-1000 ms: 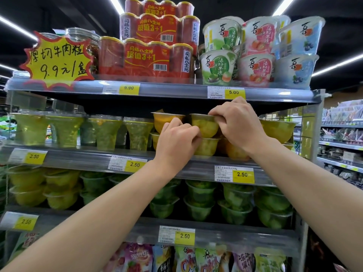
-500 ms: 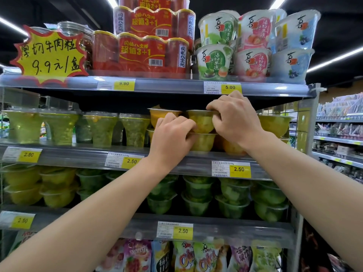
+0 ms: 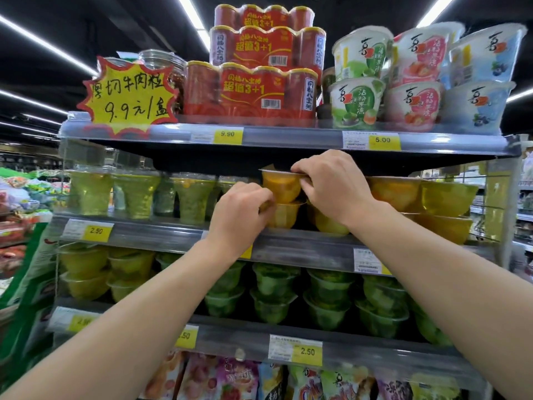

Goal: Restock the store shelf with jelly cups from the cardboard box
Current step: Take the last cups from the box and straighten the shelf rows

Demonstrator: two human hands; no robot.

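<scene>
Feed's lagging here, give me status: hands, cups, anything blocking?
Right hand grips top orange cup at rim. Left hand holds cup beneath. Both stacked on middle shelf. Upper shelf close overhead.

- Setting: retail shop, grocery aisle.
- Tiered metal shelf with clear price rails along each front edge.
- Yellow price labels read 9.90, 5.00, 2.50.
- Hand-lettered starburst sign at 10 o'clock gives "9.9" with Chinese characters.
- Red multipacks at 12 o'clock, barcoded, printed "3+1".
- White printed dessert tubs stacked at 1 o'clock.
- Rows of identical jelly cups, many deep, on middle tiers; green ones below.
- Bagged sweets at 6 o'clock.
- Ceiling strip lights; more stocked shelving at 3 o'clock.
</scene>
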